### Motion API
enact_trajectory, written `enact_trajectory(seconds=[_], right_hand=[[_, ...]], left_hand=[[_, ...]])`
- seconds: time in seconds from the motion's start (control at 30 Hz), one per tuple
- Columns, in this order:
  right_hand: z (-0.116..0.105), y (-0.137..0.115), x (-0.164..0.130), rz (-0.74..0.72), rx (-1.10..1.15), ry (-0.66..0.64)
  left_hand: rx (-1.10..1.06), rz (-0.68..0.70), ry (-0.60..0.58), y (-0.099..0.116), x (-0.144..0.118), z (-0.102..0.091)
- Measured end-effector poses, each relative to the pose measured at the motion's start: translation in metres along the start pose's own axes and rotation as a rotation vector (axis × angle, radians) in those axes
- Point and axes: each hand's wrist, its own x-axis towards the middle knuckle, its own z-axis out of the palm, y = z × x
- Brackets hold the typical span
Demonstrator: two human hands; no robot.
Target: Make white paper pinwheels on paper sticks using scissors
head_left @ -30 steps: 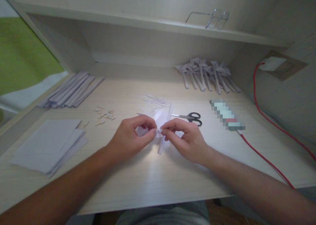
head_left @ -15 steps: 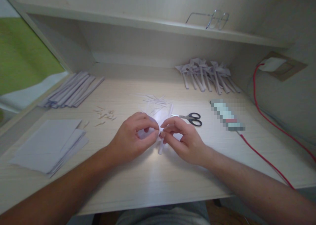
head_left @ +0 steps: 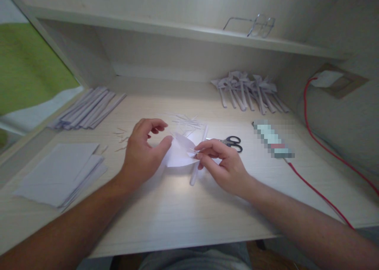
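Between the thumb and fingers of my right hand (head_left: pixel 220 163) is pinched the middle of a white paper pinwheel (head_left: pixel 180 151), its corners curled inward. My left hand (head_left: pixel 145 147) is off the paper, just left of it, with thumb and fingers apart and nothing between them. A rolled paper stick (head_left: pixel 194 175) lies beneath the pinwheel, its two ends showing. Close behind my right hand rest black-handled scissors (head_left: pixel 233 143), the blades partly hidden. Thin white paper strips (head_left: pixel 189 122) are scattered beyond the pinwheel.
Paper tubes (head_left: pixel 85 108) are piled at the left, with stacked paper sheets (head_left: pixel 59 175) in front. Small twisted bits (head_left: pixel 120 135) lie beside my left hand. Finished pinwheels (head_left: pixel 245 88) sit back right. A phone (head_left: pixel 272 139) with a red cable (head_left: pixel 316 195) is at the right; glasses (head_left: pixel 260 25) rest on the shelf.
My left hand has let go of the paper and moved left and away, its fingers opening. My right hand keeps its pinch at the centre, and more of the pinwheel shows.
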Motion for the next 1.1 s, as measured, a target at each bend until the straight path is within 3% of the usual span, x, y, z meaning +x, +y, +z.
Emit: enact_trajectory(seconds=[0.17,0.3,0.43,0.7,0.87,1.1], right_hand=[[0.0,0.0,-0.001,-0.007,0.014,0.018],[0.001,-0.001,-0.001,-0.019,0.013,0.043],[0.001,-0.003,0.0,-0.005,0.005,0.046],[0.001,-0.003,0.001,0.015,0.002,0.056],[0.001,-0.003,0.001,0.013,-0.032,0.034],[0.001,-0.002,0.0,-0.008,-0.059,0.035]], left_hand=[[-0.171,-0.234,-0.139,-0.013,0.01,0.005],[-0.232,-0.277,-0.173,-0.015,0.011,0.006],[-0.244,-0.212,-0.168,-0.008,0.006,0.004],[-0.09,0.053,-0.237,0.002,-0.002,0.003],[-0.112,0.153,-0.35,0.003,-0.004,0.003],[-0.226,0.108,-0.377,0.003,-0.007,0.003]])
